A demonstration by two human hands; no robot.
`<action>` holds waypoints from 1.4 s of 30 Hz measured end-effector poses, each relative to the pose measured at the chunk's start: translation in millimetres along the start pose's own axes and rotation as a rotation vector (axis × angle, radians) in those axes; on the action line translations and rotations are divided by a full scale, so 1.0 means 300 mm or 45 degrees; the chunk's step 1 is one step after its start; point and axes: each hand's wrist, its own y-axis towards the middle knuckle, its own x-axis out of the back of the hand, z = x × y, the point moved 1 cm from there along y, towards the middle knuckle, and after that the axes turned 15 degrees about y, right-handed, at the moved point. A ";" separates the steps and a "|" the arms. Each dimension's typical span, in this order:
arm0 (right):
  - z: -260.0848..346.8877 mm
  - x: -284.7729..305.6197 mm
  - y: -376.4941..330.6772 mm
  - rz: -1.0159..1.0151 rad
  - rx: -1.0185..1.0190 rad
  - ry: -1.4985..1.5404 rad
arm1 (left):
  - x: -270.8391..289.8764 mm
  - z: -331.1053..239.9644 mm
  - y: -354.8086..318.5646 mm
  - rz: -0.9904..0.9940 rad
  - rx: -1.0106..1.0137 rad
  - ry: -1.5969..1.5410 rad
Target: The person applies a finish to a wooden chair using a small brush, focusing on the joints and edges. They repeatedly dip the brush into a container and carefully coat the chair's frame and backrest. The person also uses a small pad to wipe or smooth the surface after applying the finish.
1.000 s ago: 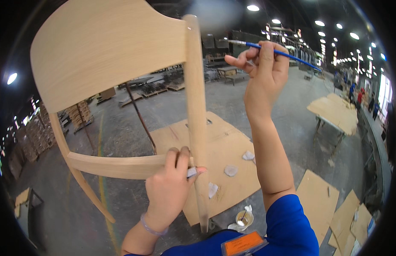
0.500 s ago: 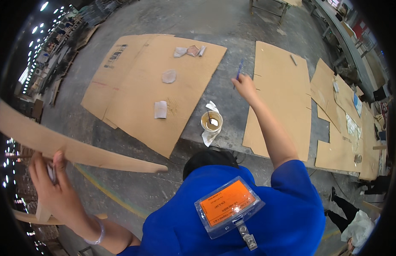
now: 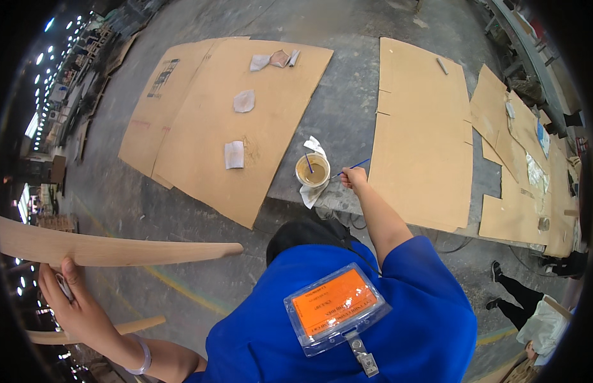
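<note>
My left hand (image 3: 76, 306) grips a pale wooden chair frame (image 3: 111, 250) at the left edge, a curved rail stretching right from it and a leg (image 3: 127, 327) below. My right hand (image 3: 354, 179) reaches down and forward, holding a thin blue brush (image 3: 355, 167). The brush tip is close to a small round cup of brown liquid (image 3: 312, 170) on the concrete floor, with a second blue stick standing in it. White rags (image 3: 312, 191) lie under and beside the cup.
Large cardboard sheets (image 3: 245, 127) (image 3: 424, 134) cover the floor, with several sandpaper pieces and rags (image 3: 234, 154) on the left one. More cardboard (image 3: 526, 166) lies at right. Another person's legs (image 3: 520, 300) show at lower right. An orange badge (image 3: 335, 307) hangs on my blue shirt.
My view has swung from the raised chair down to the floor. My right hand with the brush has dropped from up high to the cup. The left hand keeps hold of the chair.
</note>
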 end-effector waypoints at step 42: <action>1.324 -1.544 -2.302 2.331 1.710 0.407 | 0.094 -0.162 0.038 -0.008 0.076 -0.184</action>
